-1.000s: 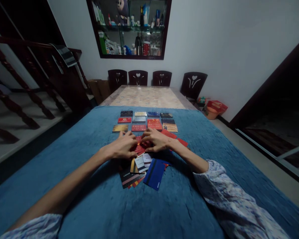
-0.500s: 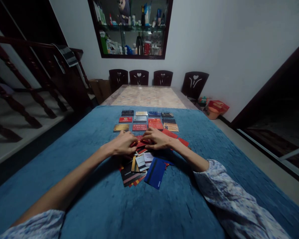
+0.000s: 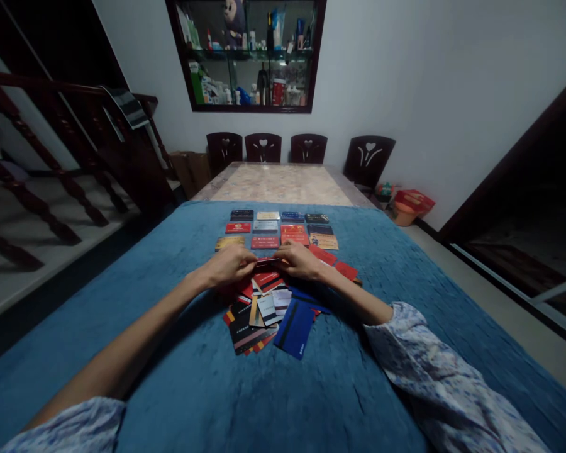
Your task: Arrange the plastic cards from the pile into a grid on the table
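Observation:
Between my two hands is a red card (image 3: 267, 260), tipped up so that mostly its edge faces me. My left hand (image 3: 231, 264) pinches its left end and my right hand (image 3: 298, 258) its right end. Below them lies a loose pile of cards: a red card (image 3: 268, 281), a white card (image 3: 266, 309), a black card (image 3: 248, 330) and a blue card (image 3: 295, 328). More red cards (image 3: 323, 255) are spread beside my right wrist. Whether one card or several are in my fingers is hard to make out.
Beyond my hands, stacks of cards stand in rows, among them a gold stack (image 3: 230, 243), an orange-red stack (image 3: 294, 234) and a dark stack (image 3: 242, 215). A blue cloth (image 3: 170, 390) covers the near part of the table (image 3: 278, 182). Chairs (image 3: 263, 147) line the far end.
My hands have lifted a red card off the pile and tilted it up between them. Cards under it now show more, and my fingers have closed at its ends.

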Demonstrator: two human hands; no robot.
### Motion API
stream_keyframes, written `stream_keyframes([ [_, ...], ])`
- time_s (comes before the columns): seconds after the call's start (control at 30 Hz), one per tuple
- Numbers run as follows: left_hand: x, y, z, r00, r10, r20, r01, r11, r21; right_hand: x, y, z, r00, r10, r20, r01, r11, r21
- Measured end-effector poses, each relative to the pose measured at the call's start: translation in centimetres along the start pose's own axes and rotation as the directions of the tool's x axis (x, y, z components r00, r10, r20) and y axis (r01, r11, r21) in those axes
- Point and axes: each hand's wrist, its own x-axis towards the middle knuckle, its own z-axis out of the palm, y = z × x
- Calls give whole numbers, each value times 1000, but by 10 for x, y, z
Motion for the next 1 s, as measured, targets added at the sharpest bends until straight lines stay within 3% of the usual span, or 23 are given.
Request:
stream_keyframes([
  [0.23, 0, -20, 11, 998, -48, -34, 47, 998, -32, 1, 5, 6, 996, 80, -25, -82, 995, -50],
  [0.53, 2, -19, 17, 990, -81, -114, 73, 995, -74, 1, 5, 4, 988, 141, -64, -144, 988, -48],
  [0.8, 3, -22, 17, 971, -104, -216, 98, 995, -37, 3, 6, 5, 953, 128, -273, -112, 991, 75],
  [1.0, 2, -17, 22, 973, -136, -185, 127, 990, -58, 4, 1, 1, 908, 120, -401, -56, 985, 166],
])
